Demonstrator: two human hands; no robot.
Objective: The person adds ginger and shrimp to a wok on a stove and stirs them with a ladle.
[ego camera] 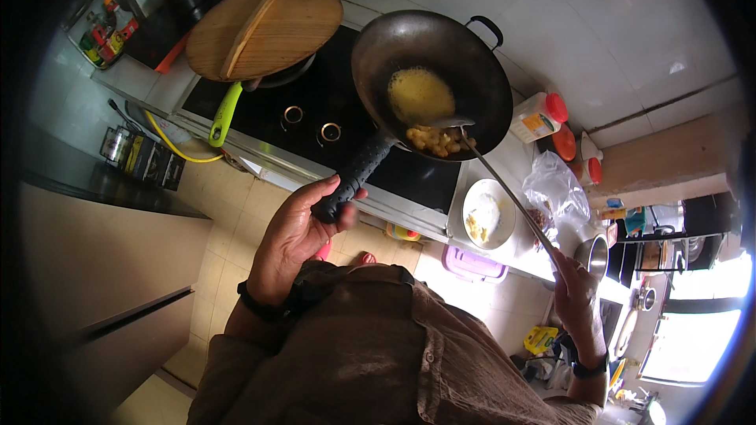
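Observation:
My left hand (304, 227) is wrapped around the black studded handle of a dark wok (484, 82). The wok is tilted, with foamy yellow oil (420, 93) pooled in it and browned food pieces (434, 140) heaped along its lower side. A long metal spatula (512, 196) reaches from my right hand (576, 289) into the wok, its blade resting beside the pieces. To the right of the stove, a white bowl (489, 212) holds white powder and yellowish bits.
A round wooden lid (266, 29) covers a pan with a green handle (225, 115) on the black cooktop (378, 171). Red-lidded jars (538, 118), a clear plastic bag (555, 186) and a metal bowl (592, 255) stand on the right counter.

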